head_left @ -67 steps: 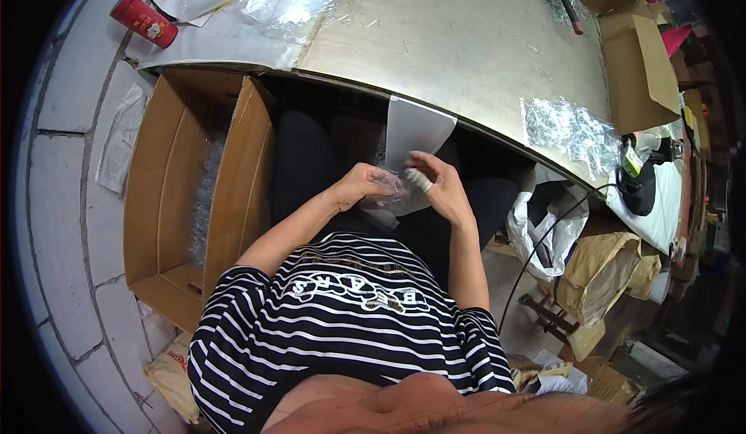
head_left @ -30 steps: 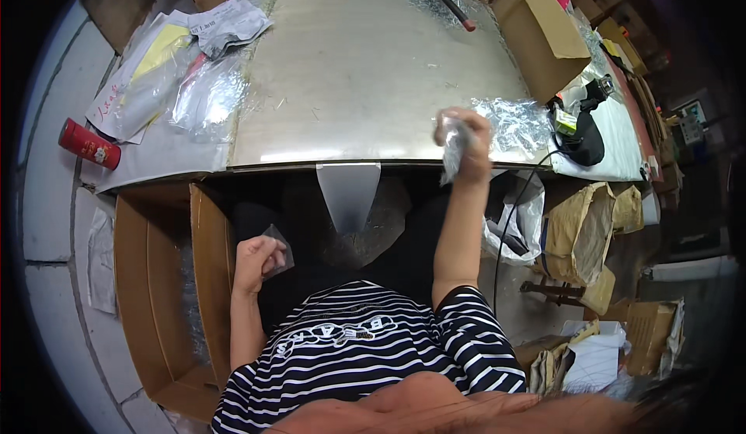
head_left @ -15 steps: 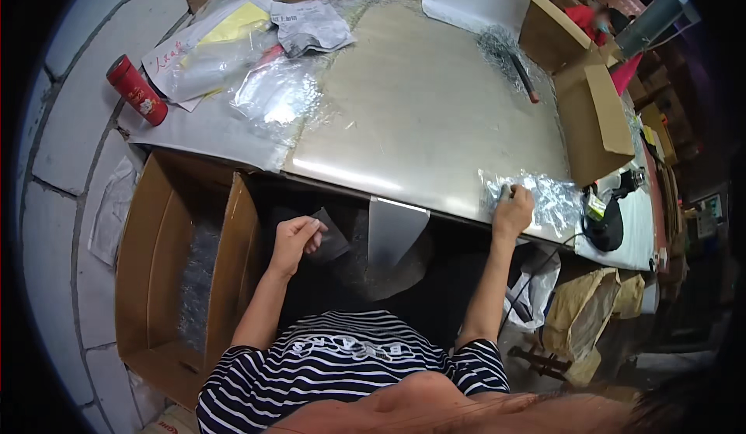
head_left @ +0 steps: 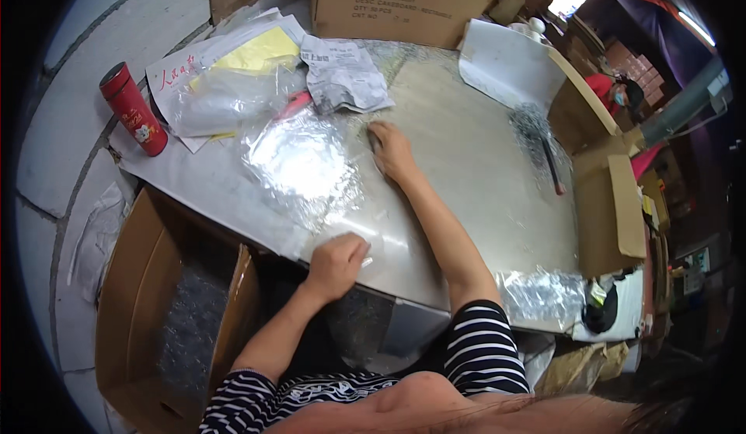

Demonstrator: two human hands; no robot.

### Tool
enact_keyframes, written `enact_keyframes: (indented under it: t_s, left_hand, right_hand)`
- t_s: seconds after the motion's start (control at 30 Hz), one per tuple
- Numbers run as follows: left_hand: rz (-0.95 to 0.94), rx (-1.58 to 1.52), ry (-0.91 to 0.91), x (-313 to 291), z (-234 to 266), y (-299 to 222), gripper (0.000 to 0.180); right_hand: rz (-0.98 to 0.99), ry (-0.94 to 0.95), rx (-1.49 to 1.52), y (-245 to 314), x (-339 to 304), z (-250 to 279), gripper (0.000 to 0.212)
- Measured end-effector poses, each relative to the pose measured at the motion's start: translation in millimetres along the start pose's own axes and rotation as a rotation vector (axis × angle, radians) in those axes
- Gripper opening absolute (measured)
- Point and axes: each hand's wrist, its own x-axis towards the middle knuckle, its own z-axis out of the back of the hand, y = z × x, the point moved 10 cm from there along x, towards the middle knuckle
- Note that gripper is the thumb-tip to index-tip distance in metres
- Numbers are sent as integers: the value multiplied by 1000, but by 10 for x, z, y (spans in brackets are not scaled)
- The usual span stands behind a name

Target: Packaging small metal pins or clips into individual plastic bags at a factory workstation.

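We see our left hand (head_left: 336,264) curled loosely at the near edge of the pale metal-topped worktable (head_left: 482,193), fingers pinching a small clear plastic bag (head_left: 371,241) that lies flat on the tabletop. Our right hand (head_left: 391,150) reaches further across, palm down, fingers spread flat beside a shiny heap of clear plastic bags (head_left: 301,168); we cannot tell whether it grips anything. A red cylindrical can (head_left: 133,109) stands far left, an open brown cardboard box (head_left: 167,310) below

Right hand (head_left: 391,151) is off the crinkled plastic pile (head_left: 542,297) at the table's right edge — now stretched far forward, flat beside the clear bag stack (head_left: 303,166). Left hand (head_left: 336,263) is up from the lap — now resting on the table edge (head_left: 256,232).
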Motion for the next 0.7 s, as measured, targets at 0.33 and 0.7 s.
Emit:
enact_keyframes:
  t_s: [0.33, 0.7]
  left_hand:
    - [58, -223, 36, 74, 56, 67, 15]
    - [340, -548, -25, -200, -102, 305, 22]
  right_hand:
    - [-28, 357, -305, -66, 708, -739, 53]
    - [-155, 262, -208, 160, -1629, 770, 46]
